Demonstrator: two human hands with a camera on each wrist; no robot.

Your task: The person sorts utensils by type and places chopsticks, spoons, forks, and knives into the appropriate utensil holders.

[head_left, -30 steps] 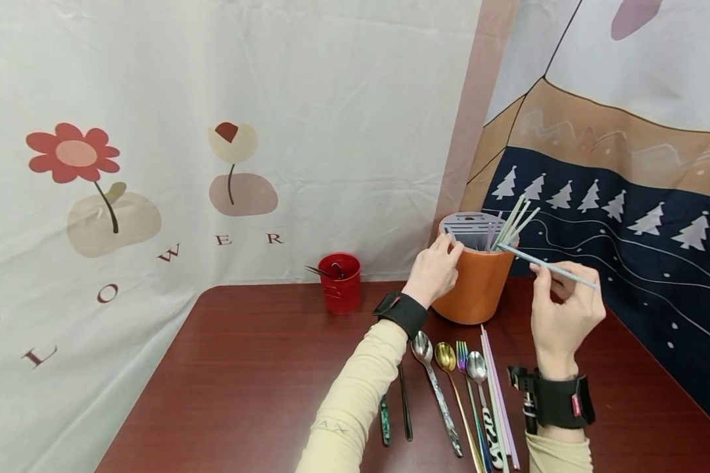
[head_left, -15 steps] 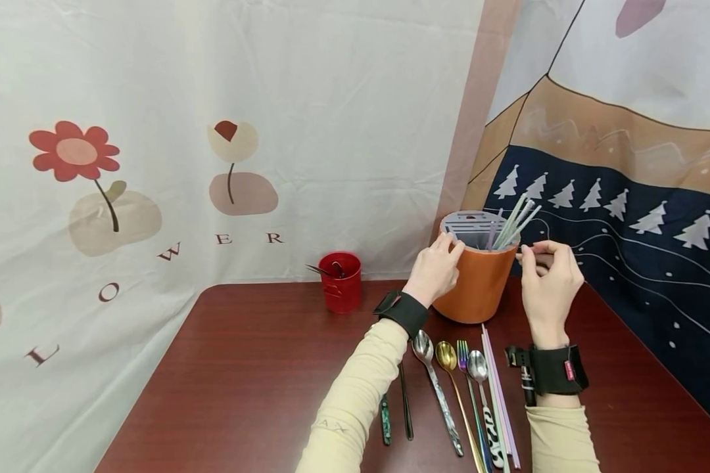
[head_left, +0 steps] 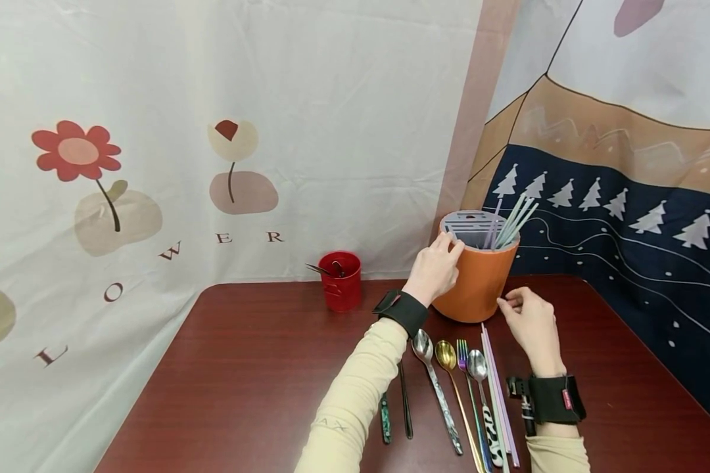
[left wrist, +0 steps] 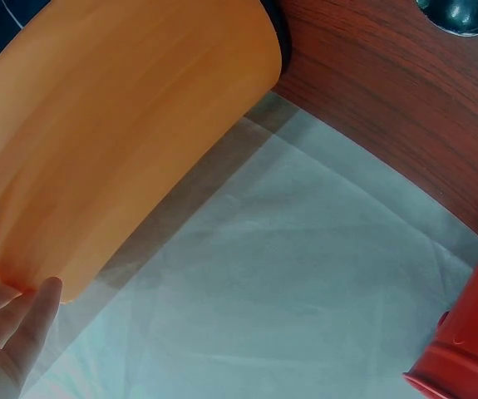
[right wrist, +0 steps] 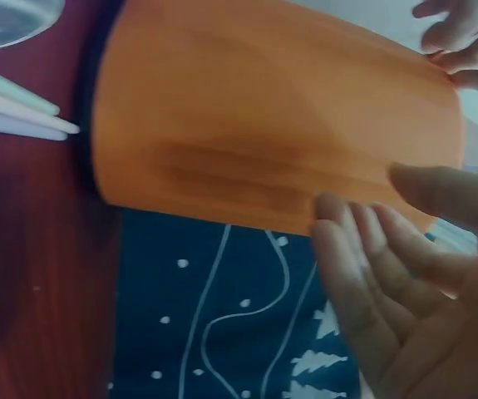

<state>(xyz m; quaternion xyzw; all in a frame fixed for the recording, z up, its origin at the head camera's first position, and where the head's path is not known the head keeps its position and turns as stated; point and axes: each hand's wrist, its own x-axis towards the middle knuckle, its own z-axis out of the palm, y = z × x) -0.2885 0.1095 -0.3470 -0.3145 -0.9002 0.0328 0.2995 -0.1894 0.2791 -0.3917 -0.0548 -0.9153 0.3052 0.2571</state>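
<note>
So the right hand (head_left: pixel 534 322) was pinching a light blue chopstick a second ago, and now it's holding nothing, hanging lower beside the orange utensil holder (head_left: pixel 476 289) with its fingers loosely bent and the thumb apart. Pretty sure that chopstick is now leaning among the pale chopsticks (head_left: pixel 511 226) poking out of the holder's right side, though I can't pick out which one. The left hand (head_left: pixel 434 269) is still gripping the front-left rim, fingers bent over it, probably steadying it. Looks like another piece is sorted, while the purple and green chopsticks (head_left: pixel 499 396) are still lying on the table (head_left: pixel 260 368) beside the leopard-handled spoon (head_left: pixel 478 365), so the job isn't finishing yet.
</note>
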